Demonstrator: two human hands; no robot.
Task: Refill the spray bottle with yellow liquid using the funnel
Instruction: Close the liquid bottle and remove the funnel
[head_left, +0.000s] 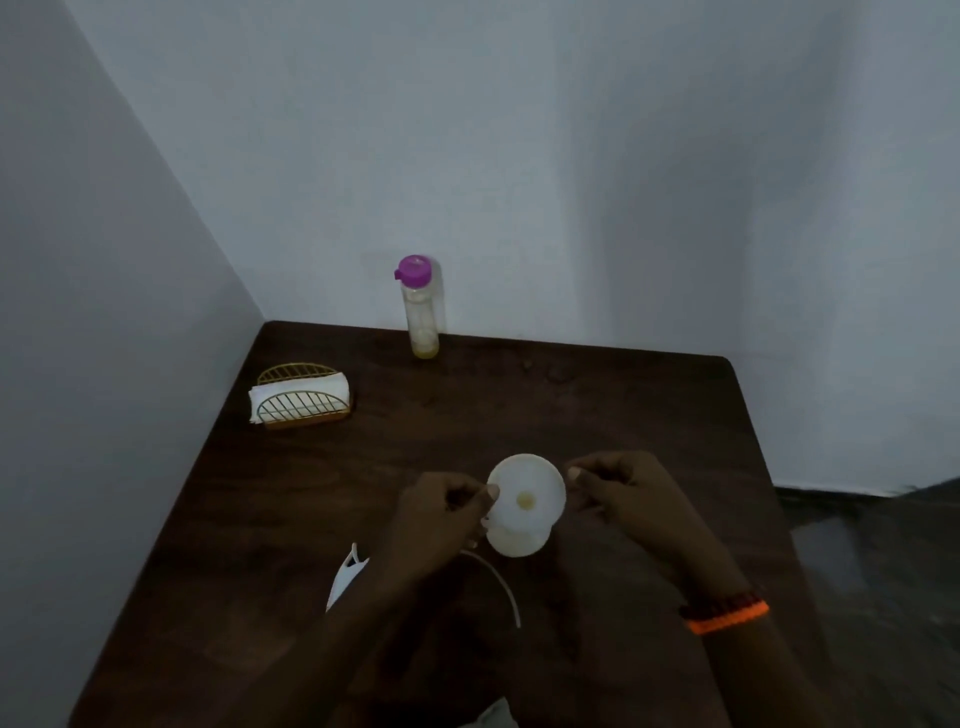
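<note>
A white funnel (527, 491) stands in the neck of a pale spray bottle (514, 543) near the table's front middle; a yellowish spot shows at the funnel's hole. My left hand (441, 519) grips the bottle from the left, thumb against the funnel's rim. My right hand (623, 499) is curled just right of the rim, thumb tip beside it. The white spray head (345, 577) with its thin tube (501, 579) lies on the table, partly under my left arm. A clear bottle with a purple cap (421, 306) and a little yellow liquid stands at the back edge.
The dark wooden table (597, 405) fits into a corner of pale walls. A gold wire holder with white napkins (301, 397) sits at the back left. The table's right edge drops to a dark floor (872, 545). An orange band circles my right wrist.
</note>
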